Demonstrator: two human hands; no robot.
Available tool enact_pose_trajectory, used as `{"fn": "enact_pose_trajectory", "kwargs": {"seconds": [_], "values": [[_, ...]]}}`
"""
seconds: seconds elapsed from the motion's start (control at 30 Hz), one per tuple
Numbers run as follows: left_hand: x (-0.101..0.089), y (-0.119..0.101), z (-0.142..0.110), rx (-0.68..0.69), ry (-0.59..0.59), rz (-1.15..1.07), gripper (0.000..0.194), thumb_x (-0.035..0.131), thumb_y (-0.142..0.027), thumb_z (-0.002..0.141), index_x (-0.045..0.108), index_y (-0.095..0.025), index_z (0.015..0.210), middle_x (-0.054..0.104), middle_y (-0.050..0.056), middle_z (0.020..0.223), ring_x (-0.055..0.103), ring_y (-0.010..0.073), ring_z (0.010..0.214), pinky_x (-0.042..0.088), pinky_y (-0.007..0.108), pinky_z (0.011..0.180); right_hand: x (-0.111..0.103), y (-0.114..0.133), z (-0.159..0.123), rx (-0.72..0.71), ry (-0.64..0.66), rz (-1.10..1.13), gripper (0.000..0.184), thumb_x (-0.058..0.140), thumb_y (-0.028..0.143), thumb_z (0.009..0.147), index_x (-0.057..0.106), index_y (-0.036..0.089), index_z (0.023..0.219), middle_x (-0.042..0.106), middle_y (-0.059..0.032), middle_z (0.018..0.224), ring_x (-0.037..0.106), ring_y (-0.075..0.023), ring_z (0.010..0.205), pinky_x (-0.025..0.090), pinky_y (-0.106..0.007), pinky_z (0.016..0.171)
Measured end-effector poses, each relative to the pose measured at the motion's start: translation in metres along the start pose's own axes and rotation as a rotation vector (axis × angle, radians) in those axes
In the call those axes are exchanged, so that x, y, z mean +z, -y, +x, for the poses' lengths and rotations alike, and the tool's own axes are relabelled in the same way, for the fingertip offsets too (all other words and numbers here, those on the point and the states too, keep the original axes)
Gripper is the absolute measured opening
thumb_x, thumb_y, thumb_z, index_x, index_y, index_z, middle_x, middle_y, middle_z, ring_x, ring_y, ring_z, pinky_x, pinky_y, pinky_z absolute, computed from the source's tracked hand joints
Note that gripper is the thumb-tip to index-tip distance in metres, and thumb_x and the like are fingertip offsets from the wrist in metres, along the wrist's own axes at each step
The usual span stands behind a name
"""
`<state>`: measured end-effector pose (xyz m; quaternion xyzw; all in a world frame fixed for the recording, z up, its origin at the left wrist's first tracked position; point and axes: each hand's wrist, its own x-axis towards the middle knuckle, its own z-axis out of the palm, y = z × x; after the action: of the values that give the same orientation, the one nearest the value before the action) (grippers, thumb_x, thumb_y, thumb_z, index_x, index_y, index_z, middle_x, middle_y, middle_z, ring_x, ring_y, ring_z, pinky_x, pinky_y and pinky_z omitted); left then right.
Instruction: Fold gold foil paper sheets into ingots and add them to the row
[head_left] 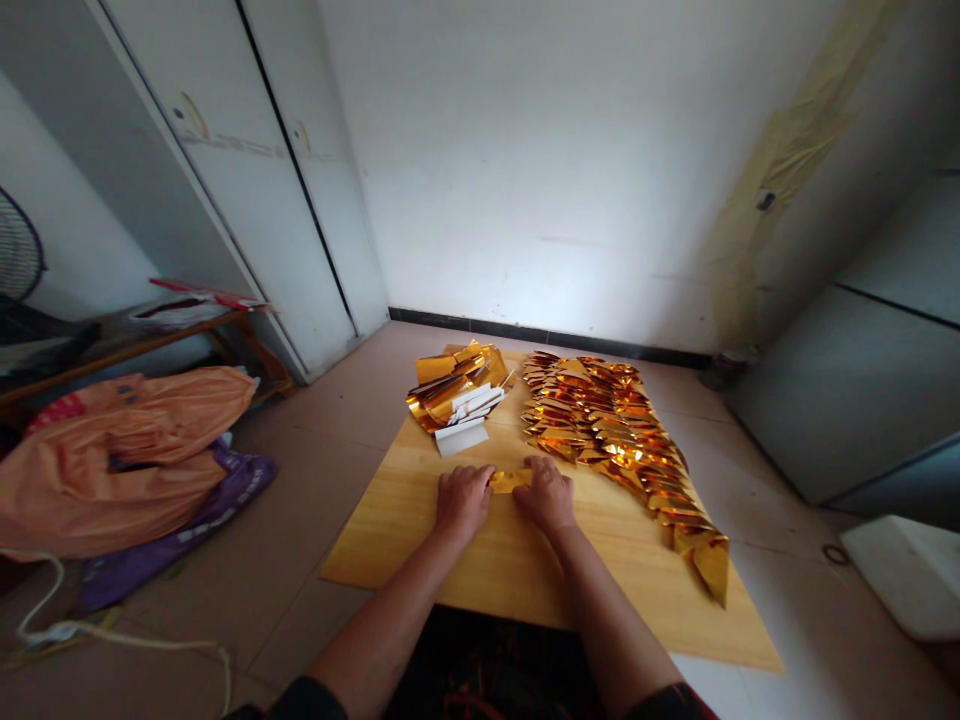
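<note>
A small strip of gold foil paper (510,482) lies low over the wooden board, stretched between my two hands. My left hand (465,500) has its fingers closed on the strip's left end. On the right end, the fingers of my right hand (549,495) are closed too. Just beyond my hands sits a loose pile of gold foil sheets (435,370), with several white-backed sheets (472,405) showing on its near side. Rows of folded gold foil pieces (600,410) overlap along the board's right side, trailing toward me to a pointed piece (709,560).
The wooden board (405,520) stands above a tiled floor. An orange cloth bundle (135,440) and a purple bag (187,520) lie at left by a wooden bench (259,350). A pale cabinet (247,180) stands behind them. A white box (907,570) is at right.
</note>
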<state>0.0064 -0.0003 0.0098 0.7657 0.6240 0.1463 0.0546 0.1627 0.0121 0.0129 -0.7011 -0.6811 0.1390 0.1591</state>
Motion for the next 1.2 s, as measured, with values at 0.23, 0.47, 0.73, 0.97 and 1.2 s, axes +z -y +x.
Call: {"fn": "enact_pose_trajectory", "kwargs": {"seconds": [0.23,0.47,0.73,0.97,1.2], "values": [[0.002,0.006,-0.003,-0.041,-0.046,-0.175,0.047,0.053,-0.006,0.077,0.056,-0.025,0.120,0.067,0.003,0.090,0.058,0.0192,0.089,0.040,0.031,0.078,0.000,-0.016,0.007,-0.062,0.018,0.075,0.019,0.049,0.016,0.079,0.063,0.024,0.090,0.066,-0.0010,0.092,0.061,-0.0159,0.086,0.035,-0.025,0.070],[0.002,0.012,-0.012,0.060,-0.099,-0.263,0.022,0.057,-0.004,0.070,0.067,-0.022,0.078,0.068,0.000,0.080,0.058,0.0178,0.084,0.038,0.033,0.080,-0.005,-0.030,-0.004,-0.389,-0.024,0.077,0.020,0.049,0.005,0.072,0.063,0.020,0.072,0.061,-0.0003,0.079,0.055,-0.0126,0.077,0.035,-0.021,0.069],[-0.007,0.015,-0.028,0.212,-0.082,-0.234,0.021,0.057,-0.007,0.070,0.068,-0.024,0.077,0.067,0.001,0.090,0.055,0.0188,0.091,0.037,0.035,0.083,-0.030,-0.033,-0.019,-0.455,0.114,0.099,0.009,0.057,0.022,0.080,0.066,0.023,0.078,0.064,-0.0011,0.092,0.054,-0.0168,0.090,0.034,-0.028,0.078],[-0.001,0.012,-0.024,0.158,-0.122,-0.231,0.004,0.065,-0.019,0.074,0.066,-0.022,0.075,0.065,0.002,0.090,0.056,0.0190,0.092,0.039,0.035,0.084,-0.011,-0.033,-0.007,-0.330,-0.035,0.108,0.031,0.054,0.012,0.071,0.062,0.021,0.099,0.061,-0.0056,0.105,0.053,-0.0198,0.099,0.040,-0.028,0.081],[0.002,0.013,-0.022,0.142,-0.154,-0.244,0.035,0.065,-0.015,0.070,0.060,-0.024,0.103,0.063,0.003,0.102,0.056,0.0208,0.100,0.041,0.035,0.086,-0.007,-0.031,-0.002,-0.302,-0.014,0.067,0.055,0.054,0.011,0.065,0.055,0.021,0.119,0.055,-0.0077,0.123,0.045,-0.0252,0.114,0.037,-0.035,0.090]]}}
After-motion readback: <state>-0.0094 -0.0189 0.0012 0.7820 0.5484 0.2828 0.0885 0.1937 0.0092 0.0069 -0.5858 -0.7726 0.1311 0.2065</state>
